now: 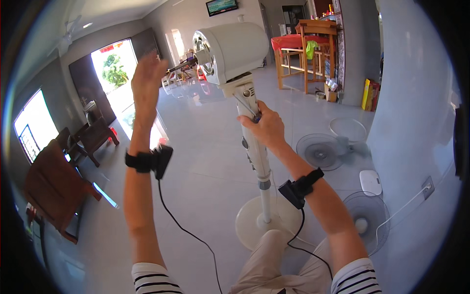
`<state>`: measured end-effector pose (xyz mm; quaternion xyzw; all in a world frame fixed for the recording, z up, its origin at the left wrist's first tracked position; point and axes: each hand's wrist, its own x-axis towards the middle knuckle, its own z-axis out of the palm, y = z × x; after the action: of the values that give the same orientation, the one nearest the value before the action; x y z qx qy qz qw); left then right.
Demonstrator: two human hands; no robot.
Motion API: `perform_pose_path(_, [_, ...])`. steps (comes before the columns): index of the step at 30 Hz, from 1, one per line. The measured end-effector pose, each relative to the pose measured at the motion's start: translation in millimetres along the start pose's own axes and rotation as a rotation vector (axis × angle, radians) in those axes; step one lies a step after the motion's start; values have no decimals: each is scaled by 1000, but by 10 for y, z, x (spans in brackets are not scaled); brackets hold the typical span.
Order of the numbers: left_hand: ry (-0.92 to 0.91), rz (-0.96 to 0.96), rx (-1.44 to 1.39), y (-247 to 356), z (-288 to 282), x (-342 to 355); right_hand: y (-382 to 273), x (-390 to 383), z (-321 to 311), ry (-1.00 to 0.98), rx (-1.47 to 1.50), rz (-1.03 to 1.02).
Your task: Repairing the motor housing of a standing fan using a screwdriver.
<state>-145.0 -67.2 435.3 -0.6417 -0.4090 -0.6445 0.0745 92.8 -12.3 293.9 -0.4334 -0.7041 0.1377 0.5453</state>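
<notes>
On the tiled floor (205, 161), grilles (320, 152) are already laid aside; the clear blade (183, 81) remains mounted on the fan (230, 51), touched by the open left hand (146, 81), the neck gripped by the right hand (264, 126).

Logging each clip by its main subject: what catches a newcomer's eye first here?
A white pedestal fan stripped of its grilles stands at centre, the right hand gripping its column below the motor head. The left hand is raised open beside the bare motor shaft. Fan grilles lie on the floor at right.

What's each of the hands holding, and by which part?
Right hand grips the pedestal fan by its upper pole, below the motor. Left hand is open, holding nothing.
</notes>
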Motion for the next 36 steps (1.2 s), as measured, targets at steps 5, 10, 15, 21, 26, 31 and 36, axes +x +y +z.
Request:
perform_pose_path(5, [-206, 293, 427, 856, 373, 503, -45, 16, -24, -17, 27, 20])
perform_pose_path(10, [-722, 356, 755, 781, 700, 749, -116, -22, -46, -52, 55, 40])
perform_pose_path(15, [-645, 302, 740, 813, 644, 583, -114, -25, -139, -53, 38, 13])
perform_pose_path(21, [-478, 325, 615, 691, 606, 442, -88, -15, -63, -48, 42, -28])
perform_pose_path(26, [-377, 368, 598, 555, 573, 427, -95, -9, -40, -45, 50, -20])
perform_pose_path(31, [-387, 343, 557, 607, 586, 393, -68, 0, -44, -3, 10, -65])
perform_pose_path(36, [-364, 320, 557, 597, 576, 376, -91, -9, -38, -19, 31, -49])
